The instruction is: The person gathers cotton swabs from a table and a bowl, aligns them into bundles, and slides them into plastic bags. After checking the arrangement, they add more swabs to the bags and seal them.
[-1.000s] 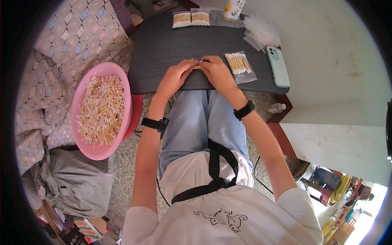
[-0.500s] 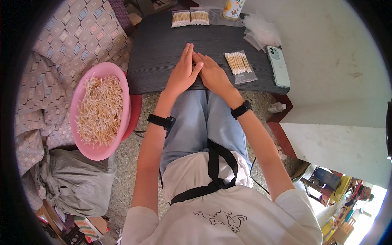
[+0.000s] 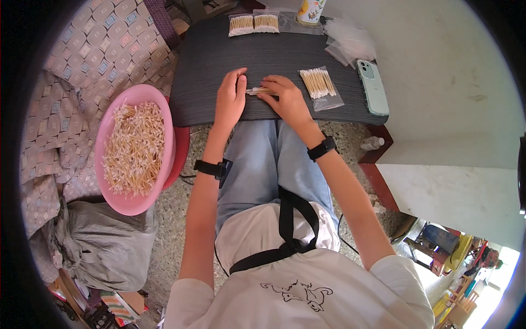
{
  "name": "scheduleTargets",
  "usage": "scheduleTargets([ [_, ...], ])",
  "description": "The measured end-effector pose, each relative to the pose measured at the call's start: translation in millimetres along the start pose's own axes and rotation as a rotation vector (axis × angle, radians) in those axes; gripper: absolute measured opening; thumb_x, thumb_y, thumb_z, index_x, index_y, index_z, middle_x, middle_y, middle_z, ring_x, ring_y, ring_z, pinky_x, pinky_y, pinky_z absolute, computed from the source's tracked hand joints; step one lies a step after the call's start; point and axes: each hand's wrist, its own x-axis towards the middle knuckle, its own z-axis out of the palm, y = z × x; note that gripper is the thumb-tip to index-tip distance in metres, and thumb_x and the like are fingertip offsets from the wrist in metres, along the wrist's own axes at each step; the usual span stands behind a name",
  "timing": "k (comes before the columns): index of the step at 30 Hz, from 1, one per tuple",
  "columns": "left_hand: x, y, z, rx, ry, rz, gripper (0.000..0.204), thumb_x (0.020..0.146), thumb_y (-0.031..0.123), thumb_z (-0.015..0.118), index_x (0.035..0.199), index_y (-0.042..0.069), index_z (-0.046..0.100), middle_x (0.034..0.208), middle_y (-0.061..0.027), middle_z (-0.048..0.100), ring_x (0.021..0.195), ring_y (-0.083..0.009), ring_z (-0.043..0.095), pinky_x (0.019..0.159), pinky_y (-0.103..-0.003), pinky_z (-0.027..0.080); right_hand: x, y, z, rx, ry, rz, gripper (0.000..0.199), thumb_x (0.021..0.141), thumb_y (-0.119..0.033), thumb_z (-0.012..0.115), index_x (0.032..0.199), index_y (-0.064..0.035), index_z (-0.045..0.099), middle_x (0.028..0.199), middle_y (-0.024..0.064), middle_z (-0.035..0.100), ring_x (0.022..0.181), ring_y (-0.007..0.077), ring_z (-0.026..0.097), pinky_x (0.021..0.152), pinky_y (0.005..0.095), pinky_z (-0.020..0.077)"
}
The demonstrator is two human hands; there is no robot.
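Note:
A small bunch of cotton swabs point(image 3: 257, 91) lies crosswise near the front edge of the dark table. My right hand point(image 3: 289, 100) has its fingers and thumb closed around the right part of the bunch, hiding that end. At the other end stands my left hand point(image 3: 229, 100), fingers stretched out and the palm facing the swab tips; whether it touches them I cannot tell. Right of my hands lies a clear bag of cotton swabs point(image 3: 318, 83), its swabs lined up side by side.
A pink basin point(image 3: 135, 205) heaped with loose cotton swabs stands left of the table point(image 3: 208, 60). Two packed swab bags point(image 3: 253, 24) lie at the far edge, near a printed cup point(image 3: 310, 12). Empty clear bags point(image 3: 350, 41) and a phone point(image 3: 372, 88) are at the right.
My hands were close together over the swabs; now they are apart. The left has moved left, the right slightly right, and the bunch shows between them.

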Motion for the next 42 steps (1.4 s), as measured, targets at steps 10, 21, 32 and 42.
scheduleTargets([
  [10, -2, 13, 37, -0.427, 0.038, -0.186, 0.046, 0.101, 0.036, 0.036, 0.131, 0.003, 0.047, 0.130, -0.0146, 0.054, 0.124, -0.0246, 0.048, 0.106, -0.033, 0.033, 16, -2, 19, 0.234, 0.201, 0.154, 0.030, 0.095, -0.008, 0.046, 0.122, -0.0009, 0.055, 0.114, 0.0188, 0.062, 0.107, 0.0327, 0.060, 0.089, 0.0334, 0.0463],
  [21, -26, 7, -4, 0.539, -0.314, 0.377, 0.042, 0.098, 0.022, 0.042, 0.136, 0.004, 0.044, 0.141, -0.0120, 0.044, 0.132, -0.0292, 0.037, 0.111, -0.044, 0.027, -22, -5, 0, -0.416, -0.070, -0.125, 0.041, 0.095, -0.025, 0.048, 0.129, -0.0023, 0.051, 0.134, 0.0141, 0.051, 0.126, 0.0266, 0.046, 0.106, 0.0408, 0.0330],
  [32, -20, 7, 8, 0.747, -0.189, 0.303, 0.044, 0.095, 0.025, 0.047, 0.134, 0.004, 0.046, 0.141, -0.0088, 0.043, 0.132, -0.0241, 0.039, 0.109, -0.043, 0.030, -6, 5, 6, -0.520, -0.082, -0.054, 0.046, 0.095, -0.038, 0.046, 0.133, -0.0117, 0.049, 0.137, 0.0101, 0.047, 0.129, 0.0273, 0.042, 0.108, 0.0445, 0.0296],
  [42, -13, 5, 12, 0.466, -0.040, 0.239, 0.040, 0.094, 0.023, 0.049, 0.127, 0.000, 0.053, 0.135, -0.0157, 0.049, 0.128, -0.0268, 0.044, 0.107, -0.043, 0.033, -6, 7, -7, 0.023, -0.037, 0.097, 0.038, 0.086, -0.015, 0.059, 0.123, -0.0066, 0.056, 0.130, 0.0133, 0.052, 0.121, 0.0314, 0.049, 0.104, 0.0420, 0.0377],
])
